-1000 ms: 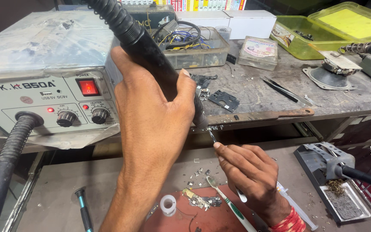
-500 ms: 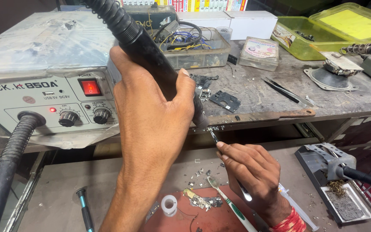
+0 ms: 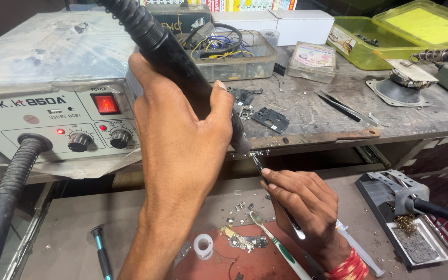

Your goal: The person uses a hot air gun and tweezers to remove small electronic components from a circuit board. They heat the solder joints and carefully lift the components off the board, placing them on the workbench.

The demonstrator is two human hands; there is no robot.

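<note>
Two hands work close together at the front edge of a scuffed grey worktop (image 3: 307, 111). The left hand (image 3: 182, 140) is closed around the black handle of a hot-air wand (image 3: 177, 62), whose ribbed hose rises out of the top of the view and whose nozzle slants down to the right, ending just at the worktop's worn front lip. The right hand (image 3: 304, 202), with a red thread band at the wrist, pinches a pair of thin tweezers (image 3: 265, 176) between thumb and fingers; the tips point up and left, meeting the nozzle's end, and whatever small part sits there is too tiny to make out. Left of the hands stands a grey rework station (image 3: 53, 111) under clear plastic wrap, its red power switch lit, two knobs on the front and a second ribbed hose plugged into its face. Below the hands, on a lower surface, a red mat (image 3: 245, 262) carries a small circuit board (image 3: 242, 241), scattered screws, a roll of white tape (image 3: 203, 245) and a green-and-white toothbrush (image 3: 278, 249). A dark screwdriver (image 3: 101, 254) lies off to the left. Further back on the worktop are a clear box of tangled wires (image 3: 234, 54), black tweezers (image 3: 346, 108) and a green-yellow plastic tray (image 3: 390, 39). A soldering iron stand (image 3: 400, 207) sits at lower right.
</note>
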